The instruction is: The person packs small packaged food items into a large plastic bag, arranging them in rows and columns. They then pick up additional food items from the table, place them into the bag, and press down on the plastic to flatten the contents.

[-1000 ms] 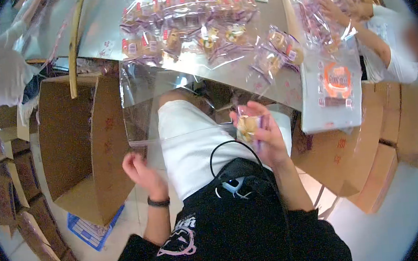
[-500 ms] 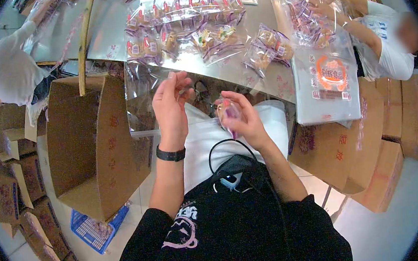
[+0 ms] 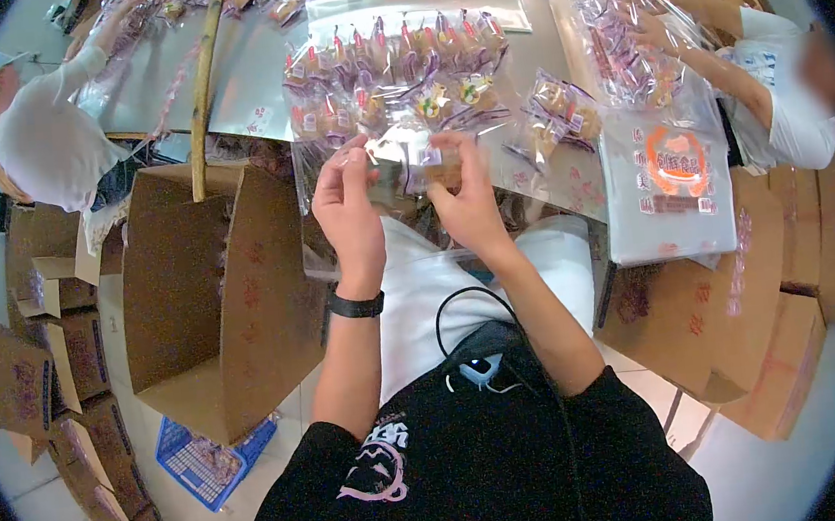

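In the head view, the left hand [image 3: 351, 212] and the right hand [image 3: 469, 200] each close their grip on a small clear-plastic snack packet [image 3: 415, 165], held up between them. Just beyond the grip, rows of wrapped pastry packets [image 3: 398, 56] lie on the shiny metal surface [image 3: 248, 71]. An open brown cardboard box [image 3: 209, 291] stands to the left of the grip and lower.

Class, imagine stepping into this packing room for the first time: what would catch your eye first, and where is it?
Dead centre, the left hand and right hand pinch a small snack packet in clear plastic wrap between their fingers. Just beyond, rows of clear-wrapped snacks lie on the shiny steel table, and a big open brown cardboard box stands at the left.
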